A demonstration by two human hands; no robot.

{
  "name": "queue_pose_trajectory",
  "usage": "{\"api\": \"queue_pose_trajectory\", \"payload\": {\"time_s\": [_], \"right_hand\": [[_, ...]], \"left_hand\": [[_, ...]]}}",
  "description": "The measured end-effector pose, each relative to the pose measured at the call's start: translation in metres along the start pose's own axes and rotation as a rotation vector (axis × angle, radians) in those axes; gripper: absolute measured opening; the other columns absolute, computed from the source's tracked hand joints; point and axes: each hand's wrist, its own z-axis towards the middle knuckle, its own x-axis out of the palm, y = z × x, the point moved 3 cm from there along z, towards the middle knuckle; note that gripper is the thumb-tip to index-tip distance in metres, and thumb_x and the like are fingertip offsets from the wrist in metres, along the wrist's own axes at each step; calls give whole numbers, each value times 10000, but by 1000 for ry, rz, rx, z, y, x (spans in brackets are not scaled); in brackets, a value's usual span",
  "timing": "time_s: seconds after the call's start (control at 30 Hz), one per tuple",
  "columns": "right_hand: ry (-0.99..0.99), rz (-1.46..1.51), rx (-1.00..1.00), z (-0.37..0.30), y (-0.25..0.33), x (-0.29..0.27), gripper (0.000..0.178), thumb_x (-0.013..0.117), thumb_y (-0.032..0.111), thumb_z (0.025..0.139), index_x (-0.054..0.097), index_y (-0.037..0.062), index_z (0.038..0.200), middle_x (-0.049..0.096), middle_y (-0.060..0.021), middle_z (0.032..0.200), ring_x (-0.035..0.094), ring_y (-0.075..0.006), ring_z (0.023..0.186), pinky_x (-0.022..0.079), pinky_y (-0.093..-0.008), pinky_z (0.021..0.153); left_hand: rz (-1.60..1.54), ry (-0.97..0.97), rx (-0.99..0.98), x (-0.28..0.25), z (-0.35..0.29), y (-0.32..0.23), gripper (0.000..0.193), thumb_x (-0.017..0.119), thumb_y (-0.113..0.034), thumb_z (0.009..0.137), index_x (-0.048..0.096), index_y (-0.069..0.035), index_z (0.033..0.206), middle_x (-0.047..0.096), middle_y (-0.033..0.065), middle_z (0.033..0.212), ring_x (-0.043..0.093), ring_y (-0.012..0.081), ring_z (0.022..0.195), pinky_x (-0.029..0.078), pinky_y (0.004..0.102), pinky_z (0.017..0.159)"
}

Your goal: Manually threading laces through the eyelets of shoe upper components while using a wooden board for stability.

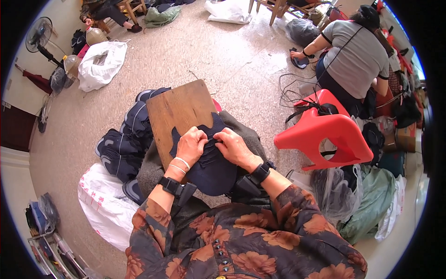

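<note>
A dark navy shoe upper (214,173) lies flat over the near edge of a wooden board (179,104) on my lap, its toe toward me. Dark lacing crosses its middle. My left hand (190,146) is closed, thumb and fingertips pinching the upper beside the lacing. Opposite it, my right hand (236,148) pinches at the same opening from the right. The fingertips of both hands nearly meet. Whether a lace end sits between them is too small to tell.
Navy shoe uppers with grey trim (123,146) are piled left of the board, by a white sack (104,200). At right stand a red plastic stool (325,135) and bags (371,200). A co-worker (355,53) bends over a dark shoe piece. A fan (41,35) stands far left.
</note>
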Motion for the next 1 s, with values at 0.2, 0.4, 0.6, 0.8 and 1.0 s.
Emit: {"api": "queue_pose_trajectory", "payload": {"time_s": [0.2, 0.4, 0.6, 0.8, 1.0], "right_hand": [[-66, 67, 31, -3, -5, -5, 237, 686, 11, 848, 652, -8, 1081, 618, -182, 999, 638, -383, 942, 537, -423, 836], [11, 58, 23, -1, -5, -6, 291, 702, 6, 832, 640, -13, 1116, 607, -186, 1021, 635, -373, 962, 532, -417, 853], [26, 54, -25, 0, -7, -6, 308, 699, -2, 828, 634, -17, 1129, 603, -187, 1034, 632, -369, 980, 525, -410, 869], [-56, 41, -97, 1, -13, -1, 236, 655, 4, 868, 641, 1, 1103, 607, -164, 956, 646, -349, 896, 532, -403, 788], [-74, -28, -70, 8, -5, 1, 46, 603, 42, 915, 598, 17, 954, 608, -175, 912, 642, -409, 876, 537, -462, 756]], "left_hand": [[50, -25, -85, -12, -6, -2, 98, 737, -134, 830, 674, -58, 834, 617, 130, 896, 654, 349, 859, 529, 422, 756], [216, 73, -49, -8, -5, -4, 102, 698, -108, 855, 631, -31, 854, 592, 149, 892, 635, 369, 852, 516, 449, 772], [173, 88, -15, -2, 1, 2, 86, 662, -103, 884, 591, -55, 886, 576, 168, 974, 648, 408, 863, 534, 494, 758], [213, 149, 32, 2, 9, -5, 84, 667, -85, 866, 604, -30, 870, 576, 149, 904, 628, 378, 857, 511, 452, 762], [88, 83, 4, 0, 3, 3, 83, 699, -89, 848, 640, -36, 875, 595, 128, 892, 638, 327, 823, 514, 405, 756]]}}
